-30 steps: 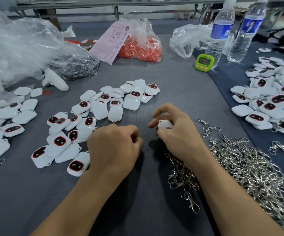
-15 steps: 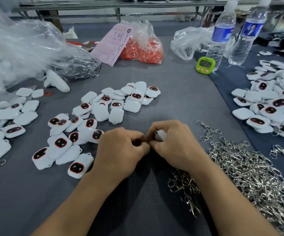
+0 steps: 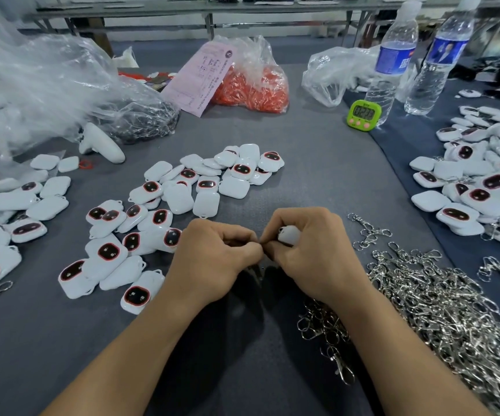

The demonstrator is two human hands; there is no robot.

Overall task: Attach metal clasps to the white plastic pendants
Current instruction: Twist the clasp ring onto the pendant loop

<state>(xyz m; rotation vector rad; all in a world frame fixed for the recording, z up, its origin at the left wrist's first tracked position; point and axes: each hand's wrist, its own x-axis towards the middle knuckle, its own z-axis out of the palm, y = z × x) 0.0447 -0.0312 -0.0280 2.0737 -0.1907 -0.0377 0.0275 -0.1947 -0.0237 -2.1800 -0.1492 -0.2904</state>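
Gripping a white pendant [image 3: 288, 234] in my curled right hand [image 3: 311, 250], I press my closed left hand [image 3: 217, 258] fingertip-to-fingertip against it, its contents hidden, beside the clasp pile [image 3: 440, 310].

**Inspector A:** Lighting even and bright, diffuse from overhead. Soft shadows beneath the left hand [image 3: 212, 259] and right hand [image 3: 311, 253] on the grey table [image 3: 317, 175].

**Inspector B:** Glare on the clear plastic bag [image 3: 32, 85] at ten o'clock. Wide-angle bending at the edges; metal clasps [image 3: 452, 319] smear at five o'clock. Centre sharp.
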